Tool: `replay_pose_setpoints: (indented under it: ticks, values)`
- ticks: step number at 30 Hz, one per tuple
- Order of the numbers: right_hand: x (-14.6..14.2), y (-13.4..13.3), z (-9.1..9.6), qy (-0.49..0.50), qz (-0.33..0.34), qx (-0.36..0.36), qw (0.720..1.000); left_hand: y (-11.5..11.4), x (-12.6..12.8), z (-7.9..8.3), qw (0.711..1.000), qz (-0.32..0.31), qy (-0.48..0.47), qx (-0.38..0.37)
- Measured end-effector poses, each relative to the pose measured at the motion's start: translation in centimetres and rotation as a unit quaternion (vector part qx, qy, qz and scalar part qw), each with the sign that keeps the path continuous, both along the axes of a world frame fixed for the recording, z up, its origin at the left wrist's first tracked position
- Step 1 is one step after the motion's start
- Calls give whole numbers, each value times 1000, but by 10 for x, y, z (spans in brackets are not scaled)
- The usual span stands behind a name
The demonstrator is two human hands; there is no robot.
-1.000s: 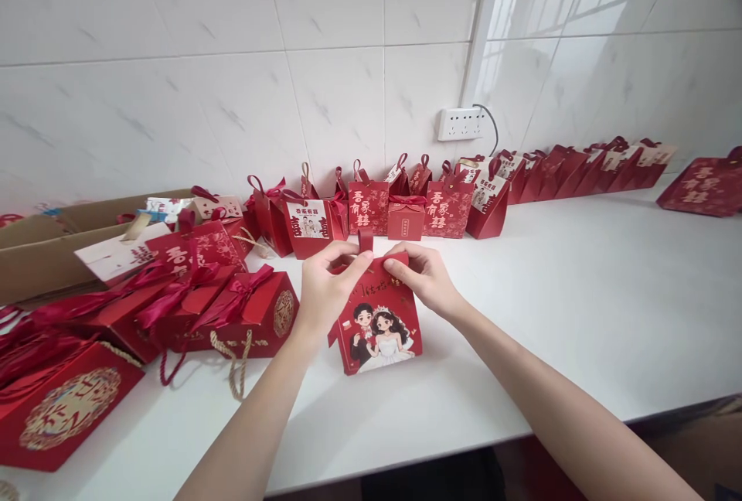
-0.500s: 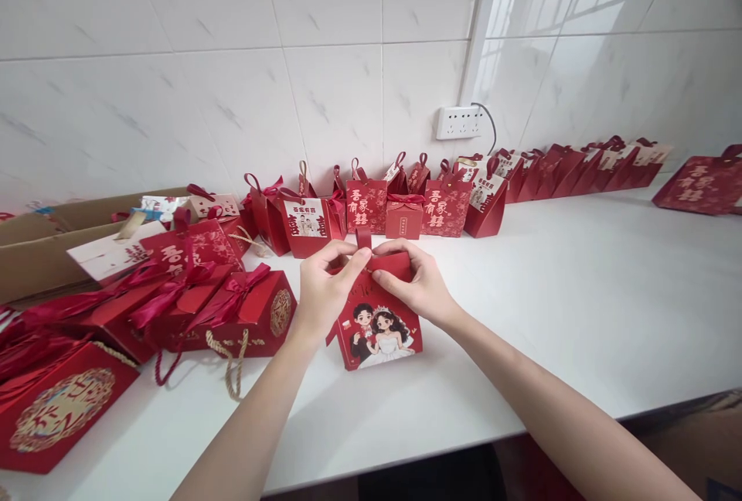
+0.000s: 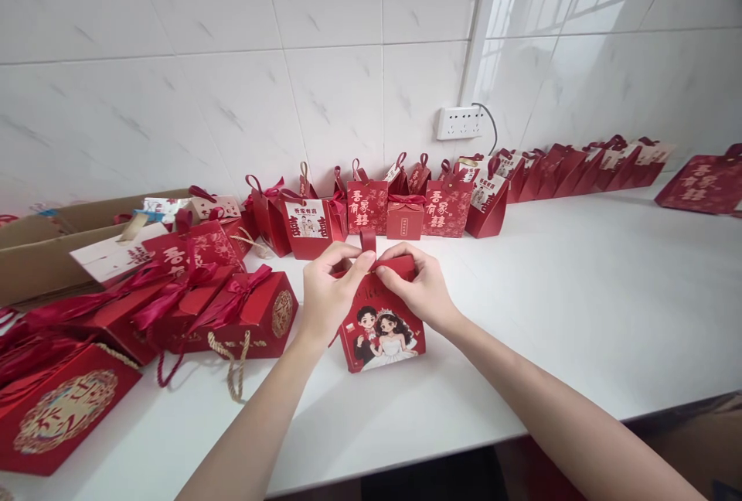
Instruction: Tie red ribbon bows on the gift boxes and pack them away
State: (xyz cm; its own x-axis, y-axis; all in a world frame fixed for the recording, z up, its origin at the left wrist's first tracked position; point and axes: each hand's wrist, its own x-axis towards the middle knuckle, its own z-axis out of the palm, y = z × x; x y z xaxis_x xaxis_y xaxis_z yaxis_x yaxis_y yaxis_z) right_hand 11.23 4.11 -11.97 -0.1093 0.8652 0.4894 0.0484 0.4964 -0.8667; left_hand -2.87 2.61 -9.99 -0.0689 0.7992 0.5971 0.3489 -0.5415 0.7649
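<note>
A red gift box printed with a cartoon wedding couple stands upright on the white table, in front of me. Its top edge is pinched from the left by my left hand, thumb in front and fingers curled behind. On the other side my right hand grips the same top edge, thumb against the front face. Between the two thumbs a dark red ribbon loop sticks up from the top of the box. The fingers behind the box are partly hidden.
Larger red boxes with ribbons and rope handles lie to the left, before an open cardboard carton. A row of small red gift boxes lines the wall under a power strip. Another red box stands far right on the white table.
Both hands keep their hold on the gift box at its top edge. The whole view has shifted very slightly; the box's position on the table looks the same.
</note>
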Motion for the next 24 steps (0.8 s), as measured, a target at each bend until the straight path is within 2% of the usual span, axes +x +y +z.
replay_pose_setpoints:
  ticks: [6, 9, 12, 14, 16, 24]
  values:
    - [2, 0, 2, 10, 20, -4, 1000, 0, 2, 0, 1000, -8, -2, -1]
    - [2, 1, 3, 19, 45, -33, 998, 0, 0, 0, 1000, -15, 0, -5]
    - [2, 2, 3, 27, 51, -63, 996, 3, -4, -1, 998, -62, -8, -19]
    - [2, 3, 3, 35, 39, -70, 996, 5, -7, -2, 992, -117, -16, -52]
    - [3, 5, 2, 45, 24, -76, 996, 6, -9, -3, 987, -139, -10, -82]
    - [6, 10, 0, 51, 13, -62, 997, 10, -6, -4, 996, -52, 47, -63]
